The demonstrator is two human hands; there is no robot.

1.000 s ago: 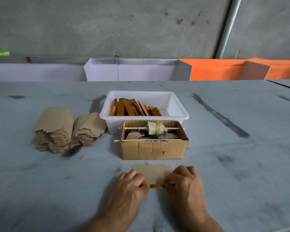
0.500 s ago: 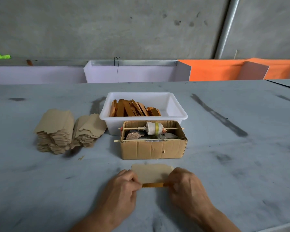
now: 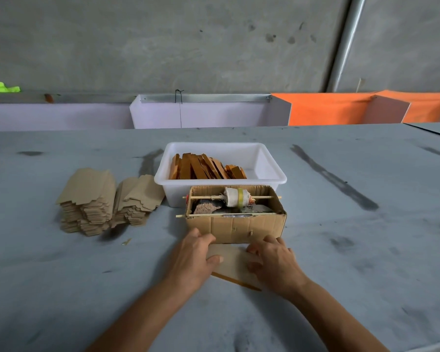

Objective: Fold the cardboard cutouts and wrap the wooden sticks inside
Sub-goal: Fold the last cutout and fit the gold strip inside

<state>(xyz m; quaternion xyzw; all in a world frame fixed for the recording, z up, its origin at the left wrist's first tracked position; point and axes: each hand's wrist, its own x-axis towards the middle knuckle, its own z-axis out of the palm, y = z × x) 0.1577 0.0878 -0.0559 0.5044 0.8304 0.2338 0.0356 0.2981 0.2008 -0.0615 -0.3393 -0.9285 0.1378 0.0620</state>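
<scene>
Cutouts (image 3: 94, 199) were stacked in two leaning piles at the left of the table (image 3: 366, 250), well apart from the work. Nearer the middle, the left hand (image 3: 196, 257) was laid on the left end of a single cardboard cutout (image 3: 233, 260), fingers spread forward and only slightly bent, thumb pressed on the card. A wooden stick (image 3: 235, 280) was seen as a thin orange edge under the near side of that cutout. The right hand (image 3: 274, 260) was set on the cutout's right end, fingers bent over its far edge; whether the card was pinched there could not be told. Just beyond, almost touching the fingers, a cardboard box (image 3: 235, 224) with a spool on a skewer was placed, and behind it a white tub (image 3: 272, 174) of further sticks.

The stick could be pushed out sideways if the fold were pressed unevenly, and the fold could be blocked by the box so close ahead. The cutout's ends and most of the stick were hidden by the hands.
</scene>
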